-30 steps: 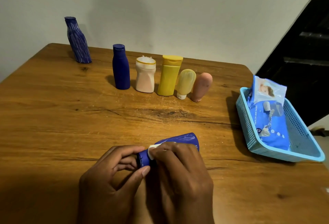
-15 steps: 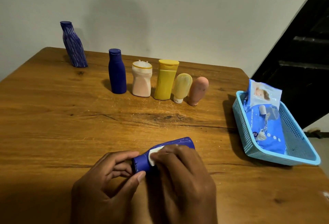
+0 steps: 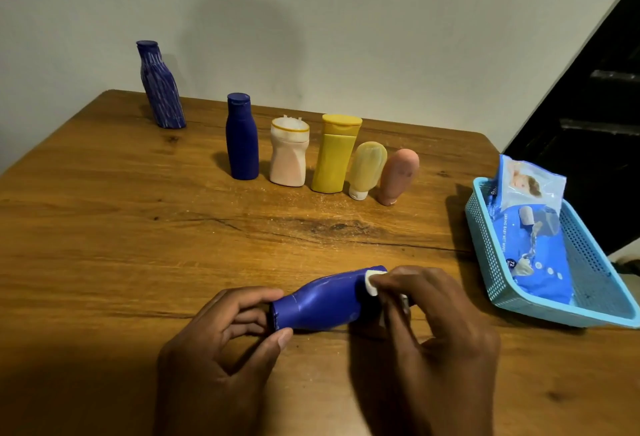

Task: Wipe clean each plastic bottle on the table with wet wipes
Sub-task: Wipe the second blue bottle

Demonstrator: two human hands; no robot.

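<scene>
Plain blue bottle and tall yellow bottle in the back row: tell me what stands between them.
In the head view, only the pale pink bottle stands between the plain blue bottle and the tall yellow bottle.

we see a brown wooden table (image 3: 104,214) bearing six upright plastic bottles (image 3: 334,155), one blue bottle (image 3: 322,304) lying down, a light-blue perforated plastic basket (image 3: 588,283)

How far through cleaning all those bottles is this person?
Hard to tell what is finished. The striped blue bottle stands apart at the back, perhaps done. In hand: the left hand grips the cap end of a blue bottle lying down, while the right hand presses a wipe on its base end. The row of five looks untouched.
</scene>
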